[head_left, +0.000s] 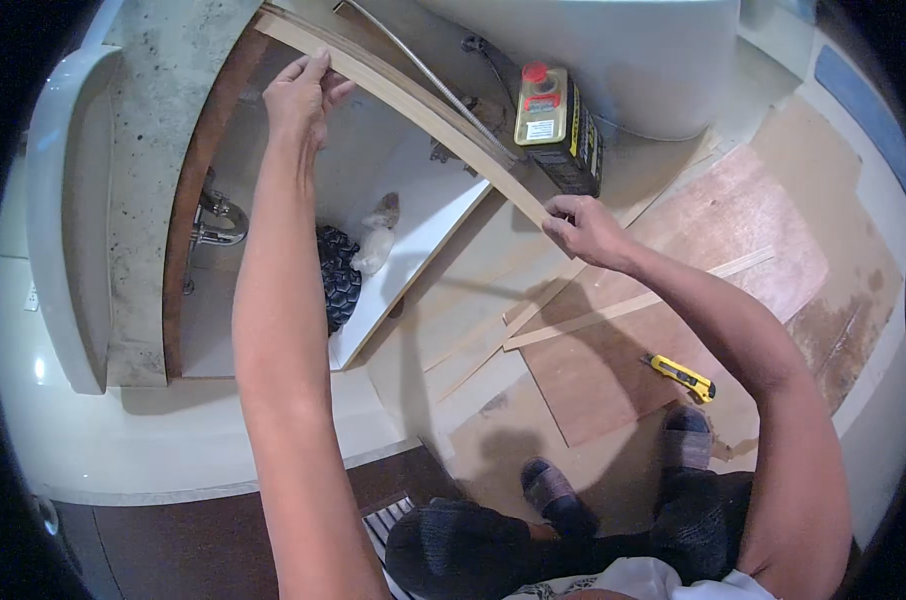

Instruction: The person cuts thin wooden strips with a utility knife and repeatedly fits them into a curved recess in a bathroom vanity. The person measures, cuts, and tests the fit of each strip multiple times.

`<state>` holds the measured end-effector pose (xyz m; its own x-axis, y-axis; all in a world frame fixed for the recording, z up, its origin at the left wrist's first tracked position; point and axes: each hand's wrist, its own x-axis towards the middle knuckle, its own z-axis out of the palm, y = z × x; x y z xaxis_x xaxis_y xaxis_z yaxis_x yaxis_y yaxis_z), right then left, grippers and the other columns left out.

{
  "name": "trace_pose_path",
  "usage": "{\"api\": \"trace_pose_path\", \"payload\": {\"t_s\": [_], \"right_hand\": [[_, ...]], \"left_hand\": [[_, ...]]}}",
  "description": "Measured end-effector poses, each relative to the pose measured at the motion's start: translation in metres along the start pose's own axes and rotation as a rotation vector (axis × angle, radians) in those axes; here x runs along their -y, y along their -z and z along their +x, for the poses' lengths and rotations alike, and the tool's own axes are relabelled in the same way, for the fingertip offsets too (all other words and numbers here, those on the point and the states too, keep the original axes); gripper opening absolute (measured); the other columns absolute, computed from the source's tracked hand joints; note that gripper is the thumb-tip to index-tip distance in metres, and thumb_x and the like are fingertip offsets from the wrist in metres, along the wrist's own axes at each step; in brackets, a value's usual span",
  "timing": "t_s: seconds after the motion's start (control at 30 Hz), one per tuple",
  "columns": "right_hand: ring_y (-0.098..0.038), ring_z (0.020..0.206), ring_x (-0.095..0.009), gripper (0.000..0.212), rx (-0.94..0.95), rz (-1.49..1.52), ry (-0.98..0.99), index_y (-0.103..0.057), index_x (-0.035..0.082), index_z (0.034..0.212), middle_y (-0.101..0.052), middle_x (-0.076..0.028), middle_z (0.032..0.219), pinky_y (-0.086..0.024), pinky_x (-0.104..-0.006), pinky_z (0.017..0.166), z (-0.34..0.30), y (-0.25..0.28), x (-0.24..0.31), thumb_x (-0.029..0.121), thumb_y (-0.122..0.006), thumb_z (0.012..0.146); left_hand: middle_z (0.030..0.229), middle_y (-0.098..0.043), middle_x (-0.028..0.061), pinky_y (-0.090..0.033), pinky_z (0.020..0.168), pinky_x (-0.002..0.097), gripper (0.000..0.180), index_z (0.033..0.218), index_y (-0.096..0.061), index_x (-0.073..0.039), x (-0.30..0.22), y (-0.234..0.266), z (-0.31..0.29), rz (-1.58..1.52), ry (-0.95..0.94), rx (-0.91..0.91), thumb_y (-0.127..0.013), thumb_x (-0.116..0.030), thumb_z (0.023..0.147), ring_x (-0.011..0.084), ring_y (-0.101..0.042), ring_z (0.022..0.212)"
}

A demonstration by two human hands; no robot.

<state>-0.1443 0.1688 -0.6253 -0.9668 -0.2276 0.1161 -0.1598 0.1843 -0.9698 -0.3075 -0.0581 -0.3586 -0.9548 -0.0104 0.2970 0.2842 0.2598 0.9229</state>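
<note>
The left hand [301, 94] and right hand [587, 232] pinch the strip [428, 122] between their fingers, well apart — probably to steady such long, thin wood — its far end by the counter [163, 150].

The wood strip [435, 118] is pale tan, the cutter [683, 378] yellow, the slippers [548, 484] perhaps striped.
</note>
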Motion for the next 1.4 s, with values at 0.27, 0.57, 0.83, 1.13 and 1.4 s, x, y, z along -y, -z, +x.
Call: {"api": "trace_pose_path", "payload": {"t_s": [0.27, 0.57, 0.83, 1.13, 1.4], "right_hand": [[-0.057, 0.062, -0.019, 0.023, -0.008, 0.014, -0.012, -0.064, -0.002, 0.093, -0.060, -0.011, 0.070, -0.045, -0.0338, 0.057, 0.009, 0.005, 0.005, 0.019, -0.057, 0.088], [-0.064, 0.092, -0.036, 0.033, -0.239, -0.102, 0.115, -0.061, 0.000, 0.111, -0.064, -0.022, 0.102, -0.050, -0.0413, 0.082, 0.000, 0.006, -0.041, 0.019, -0.061, 0.083], [-0.060, 0.099, -0.040, 0.032, 0.020, -0.541, -0.216, -0.062, 0.001, 0.108, -0.061, -0.025, 0.105, -0.049, -0.0450, 0.085, -0.051, 0.034, -0.140, 0.020, -0.061, 0.082], [-0.060, 0.093, -0.039, 0.021, 0.006, -0.502, -0.006, -0.063, 0.003, 0.100, -0.061, -0.021, 0.096, -0.048, -0.0466, 0.082, -0.059, 0.035, -0.149, 0.012, -0.060, 0.081], [-0.056, 0.103, -0.037, 0.039, -0.282, -0.307, 0.508, -0.053, 0.003, 0.120, -0.055, -0.019, 0.113, -0.048, -0.0419, 0.086, 0.041, -0.004, -0.012, 0.013, -0.064, 0.084]], "left_hand": [[0.093, -0.065, 0.0127, -0.059, 0.063, 0.0303, 0.022, 0.102, -0.060, 0.006, -0.007, -0.015, 0.013, 0.005, 0.014, -0.144, -0.063, -0.012, 0.091, 0.0211, -0.066, 0.078], [0.083, -0.067, 0.0157, -0.058, 0.053, 0.0261, 0.022, 0.098, -0.062, 0.011, 0.001, -0.017, 0.023, 0.260, -0.122, -0.284, -0.067, -0.007, 0.087, 0.0192, -0.067, 0.066], [0.077, -0.072, 0.0108, -0.053, 0.065, 0.0334, 0.028, 0.084, -0.075, -0.004, 0.009, -0.019, 0.036, 1.093, -0.712, -0.482, -0.077, -0.030, 0.076, 0.0208, -0.069, 0.070], [0.077, -0.070, 0.0117, -0.057, 0.056, 0.0280, 0.022, 0.087, -0.070, 0.006, 0.008, -0.014, 0.044, 0.699, -0.518, -0.354, -0.072, -0.016, 0.083, 0.0178, -0.068, 0.066], [0.078, -0.067, 0.0122, -0.054, 0.051, 0.0237, 0.019, 0.091, -0.065, 0.009, 0.005, -0.007, 0.004, 0.287, -0.187, -0.146, -0.068, -0.009, 0.086, 0.0148, -0.066, 0.062]]}}
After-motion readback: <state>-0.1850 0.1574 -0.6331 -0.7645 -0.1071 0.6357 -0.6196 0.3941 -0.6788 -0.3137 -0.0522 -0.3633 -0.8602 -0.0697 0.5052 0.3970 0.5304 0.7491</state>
